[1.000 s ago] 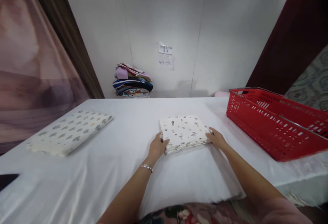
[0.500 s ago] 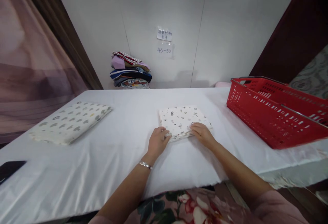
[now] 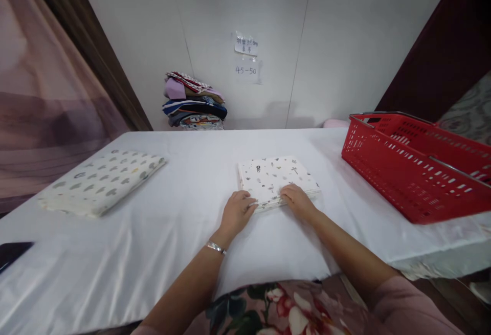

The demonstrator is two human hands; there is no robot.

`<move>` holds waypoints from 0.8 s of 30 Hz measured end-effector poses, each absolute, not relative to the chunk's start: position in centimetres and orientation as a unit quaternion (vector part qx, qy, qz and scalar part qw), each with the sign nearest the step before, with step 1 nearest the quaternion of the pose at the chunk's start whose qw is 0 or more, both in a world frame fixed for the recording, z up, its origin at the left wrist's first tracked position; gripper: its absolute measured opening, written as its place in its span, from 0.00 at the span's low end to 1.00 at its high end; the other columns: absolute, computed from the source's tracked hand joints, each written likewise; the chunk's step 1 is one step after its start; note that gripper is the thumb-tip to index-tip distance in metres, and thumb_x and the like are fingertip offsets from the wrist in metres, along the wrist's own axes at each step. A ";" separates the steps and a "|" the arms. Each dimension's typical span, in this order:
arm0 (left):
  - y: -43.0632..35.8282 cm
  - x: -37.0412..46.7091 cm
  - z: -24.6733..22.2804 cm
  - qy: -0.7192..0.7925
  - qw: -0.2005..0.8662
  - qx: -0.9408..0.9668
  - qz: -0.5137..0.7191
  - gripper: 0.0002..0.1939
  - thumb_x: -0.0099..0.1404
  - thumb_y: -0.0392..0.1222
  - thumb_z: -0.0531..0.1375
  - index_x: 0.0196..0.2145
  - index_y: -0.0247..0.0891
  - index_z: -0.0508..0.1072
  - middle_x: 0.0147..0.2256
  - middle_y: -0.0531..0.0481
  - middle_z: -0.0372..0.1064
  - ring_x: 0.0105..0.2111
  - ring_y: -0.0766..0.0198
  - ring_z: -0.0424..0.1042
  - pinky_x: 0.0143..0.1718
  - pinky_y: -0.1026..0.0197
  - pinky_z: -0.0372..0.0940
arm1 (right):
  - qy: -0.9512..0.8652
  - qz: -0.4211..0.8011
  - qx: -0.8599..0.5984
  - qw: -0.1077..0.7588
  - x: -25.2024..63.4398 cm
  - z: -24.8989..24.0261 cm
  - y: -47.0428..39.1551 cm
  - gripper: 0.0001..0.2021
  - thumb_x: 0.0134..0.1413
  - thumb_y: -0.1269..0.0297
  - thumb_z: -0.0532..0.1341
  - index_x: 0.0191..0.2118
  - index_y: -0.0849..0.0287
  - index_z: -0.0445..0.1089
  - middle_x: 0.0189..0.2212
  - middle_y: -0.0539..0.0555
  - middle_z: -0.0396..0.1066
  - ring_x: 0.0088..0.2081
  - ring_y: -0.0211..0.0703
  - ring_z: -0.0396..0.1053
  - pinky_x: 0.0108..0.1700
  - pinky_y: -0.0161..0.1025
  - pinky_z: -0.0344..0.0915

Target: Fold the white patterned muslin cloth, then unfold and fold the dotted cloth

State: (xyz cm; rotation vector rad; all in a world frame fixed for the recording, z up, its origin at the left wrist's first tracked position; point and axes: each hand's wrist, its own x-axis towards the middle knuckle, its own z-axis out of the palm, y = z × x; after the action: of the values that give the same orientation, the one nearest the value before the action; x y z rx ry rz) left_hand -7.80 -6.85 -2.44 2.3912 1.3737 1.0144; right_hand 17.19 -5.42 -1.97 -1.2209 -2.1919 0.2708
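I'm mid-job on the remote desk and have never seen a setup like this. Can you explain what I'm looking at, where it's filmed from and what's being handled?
There is no machine here: these are a person's two bare hands, seen from one camera worn on the head, looking forward and down. The left hand is at the near left corner of a folded white cloth with small prints; the right hand has its fingers on the near edge. How firmly either grips is unclear.

The cloth lies on a white-covered table. To its left is a second cloth with grey shapes; to its right, a red basket. A dark flat object is cut off at the picture's left edge. A pile of fabrics sits beyond the far edge.
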 end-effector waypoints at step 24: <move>-7.3 -8.1 -2.2 0.458 0.087 0.827 0.313 0.08 0.63 0.42 0.55 0.37 0.44 0.74 0.39 0.49 0.67 0.39 0.61 0.63 0.40 0.56 0.63 | -0.847 0.080 -0.422 0.314 17.6 -2.0 -6.8 0.12 0.61 0.66 0.50 0.43 0.54 0.71 0.41 0.56 0.69 0.44 0.44 0.65 0.46 0.45 0.63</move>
State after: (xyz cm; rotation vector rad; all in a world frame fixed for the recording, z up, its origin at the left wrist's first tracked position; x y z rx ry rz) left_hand -8.10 -7.30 -2.16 2.4641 1.3650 0.9331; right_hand 17.60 -6.79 -2.05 -1.1119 -2.2328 0.2112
